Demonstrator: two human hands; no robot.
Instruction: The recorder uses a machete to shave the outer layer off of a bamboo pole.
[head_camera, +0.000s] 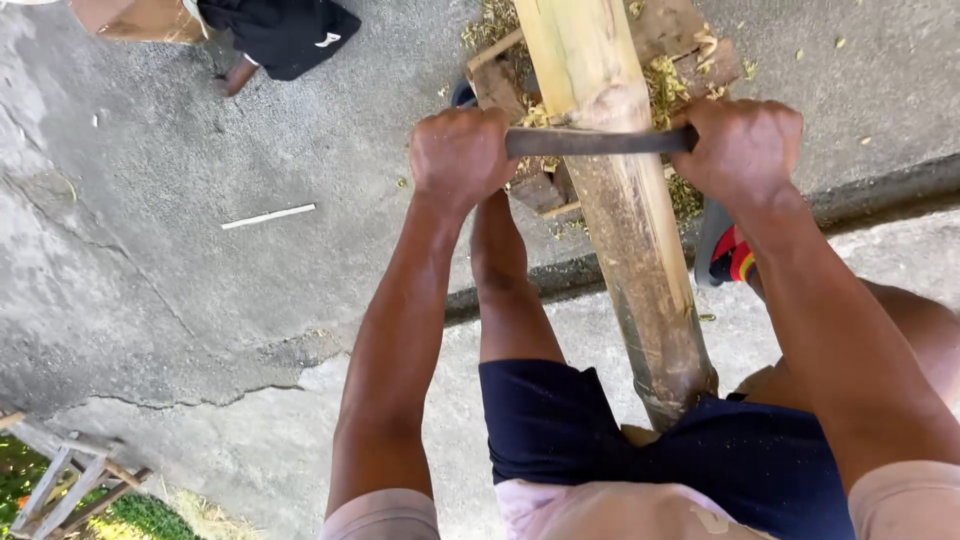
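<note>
A thick bamboo pole (625, 210) runs from the top of the view down between my legs. A dark metal blade (590, 141) lies across the pole. My left hand (460, 155) is shut on the blade's left end. My right hand (742, 148) is shut on its right end. The pole's upper part is pale where the skin is scraped; below the blade it is darker. The far end of the pole rests over wooden blocks (690, 50) strewn with shavings (668, 88).
Cracked grey concrete (200, 300) covers the ground, with a step edge (880, 195) crossing behind my legs. A thin white stick (268, 216) lies to the left. Another person's foot and dark clothing (275, 35) show at top left. A wooden frame (70, 475) stands at bottom left.
</note>
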